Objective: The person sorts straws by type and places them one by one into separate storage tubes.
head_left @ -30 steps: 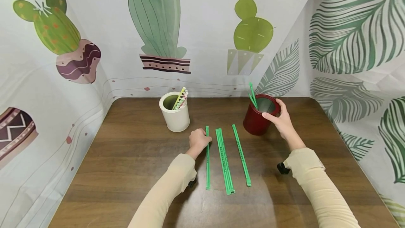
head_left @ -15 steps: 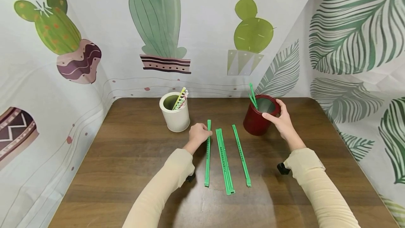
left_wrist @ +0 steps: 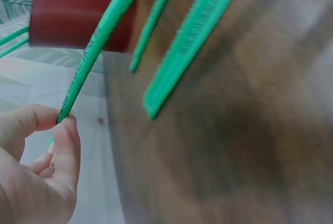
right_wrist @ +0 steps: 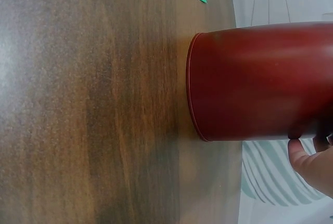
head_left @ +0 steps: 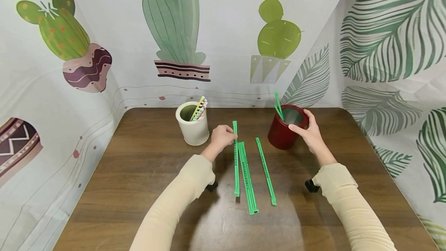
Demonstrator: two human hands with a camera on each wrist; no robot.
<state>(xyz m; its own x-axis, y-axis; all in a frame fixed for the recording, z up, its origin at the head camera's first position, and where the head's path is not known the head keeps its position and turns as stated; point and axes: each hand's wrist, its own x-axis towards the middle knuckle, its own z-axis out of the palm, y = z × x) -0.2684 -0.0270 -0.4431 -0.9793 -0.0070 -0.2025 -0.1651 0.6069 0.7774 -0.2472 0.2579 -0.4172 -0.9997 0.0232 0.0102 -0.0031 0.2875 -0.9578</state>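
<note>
My left hand [head_left: 222,138] pinches a green paper-wrapped straw [head_left: 236,169] near its far end, between thumb and fingertips. Lifted off the table, the straw [left_wrist: 92,50] slants up across the left wrist view from the pinch. My right hand [head_left: 311,138] grips the upper side of a dark red canister [head_left: 280,134], thumb at the rim and fingers round the far right side. Two green straws [head_left: 278,105] lean out of that canister's left side. In the right wrist view the red canister [right_wrist: 260,81] stands with its base on the table, and only part of the hand shows.
Between the hands lie a flat bundle of green wrapped straws [head_left: 247,181] and a single green wrapped straw [head_left: 266,171]. A white canister [head_left: 195,131] with several patterned straws [head_left: 199,109] stands at the back left. Behind the brown table [head_left: 139,181] hangs a cactus-print cloth.
My left hand has picked up the leftmost green straw and carried it up and to the right, beside the bundle. The right hand and red canister have stayed in place.
</note>
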